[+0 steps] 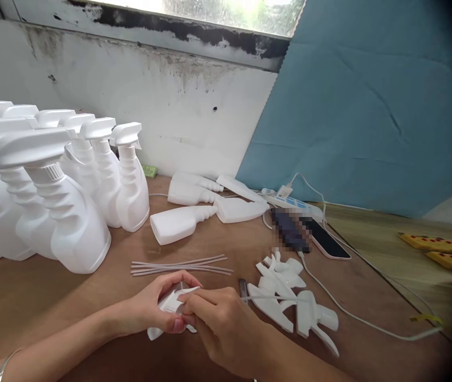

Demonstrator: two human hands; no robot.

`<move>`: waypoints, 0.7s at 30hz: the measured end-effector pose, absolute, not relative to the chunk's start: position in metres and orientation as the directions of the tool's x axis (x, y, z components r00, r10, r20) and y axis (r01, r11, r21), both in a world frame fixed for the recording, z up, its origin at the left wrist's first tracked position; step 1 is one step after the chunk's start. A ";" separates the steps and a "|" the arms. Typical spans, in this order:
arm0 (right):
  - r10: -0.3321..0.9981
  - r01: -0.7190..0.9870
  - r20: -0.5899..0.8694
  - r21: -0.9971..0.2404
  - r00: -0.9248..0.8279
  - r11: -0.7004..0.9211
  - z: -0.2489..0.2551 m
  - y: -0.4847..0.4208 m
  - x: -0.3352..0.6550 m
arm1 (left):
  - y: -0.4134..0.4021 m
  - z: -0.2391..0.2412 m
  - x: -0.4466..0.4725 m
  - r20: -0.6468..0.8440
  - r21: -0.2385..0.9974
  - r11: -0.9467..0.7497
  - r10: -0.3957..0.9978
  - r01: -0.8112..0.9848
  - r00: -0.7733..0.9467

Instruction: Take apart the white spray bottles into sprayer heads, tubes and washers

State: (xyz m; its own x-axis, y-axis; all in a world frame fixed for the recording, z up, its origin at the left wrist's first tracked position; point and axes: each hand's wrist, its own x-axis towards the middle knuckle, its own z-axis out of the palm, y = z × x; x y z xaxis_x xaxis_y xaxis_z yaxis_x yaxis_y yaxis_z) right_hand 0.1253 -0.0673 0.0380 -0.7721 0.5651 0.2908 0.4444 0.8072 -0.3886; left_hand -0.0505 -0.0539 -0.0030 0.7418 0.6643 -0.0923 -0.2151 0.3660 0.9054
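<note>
My left hand (152, 307) is closed around a white trigger spray head (172, 301), which the fingers partly cover. Pinched in my right hand (226, 323) is a thin white dip tube (275, 298); its long end sticks out to the right, over loose parts. The fingertips of both hands meet at the spray head, and they hide where the tube's near end lies. Several more dip tubes (181, 265) lie in a loose bundle just beyond my hands. To the right rests a pile of white trigger spray heads (279, 281).
Finished-looking white spray bottles (78, 228) stand upright in rows at left. Several bottles without heads (181, 223) lie on the brown table (126, 297). A phone (327, 239), a power strip (297, 204) and a white cable (353, 313) occupy the right side. A wall closes off the back.
</note>
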 end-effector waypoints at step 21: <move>0.545 0.606 0.470 -0.026 -0.694 0.795 0.036 -0.063 0.125 | -0.060 -0.007 -0.043 -0.080 0.951 0.164 0.949 -0.263 0.305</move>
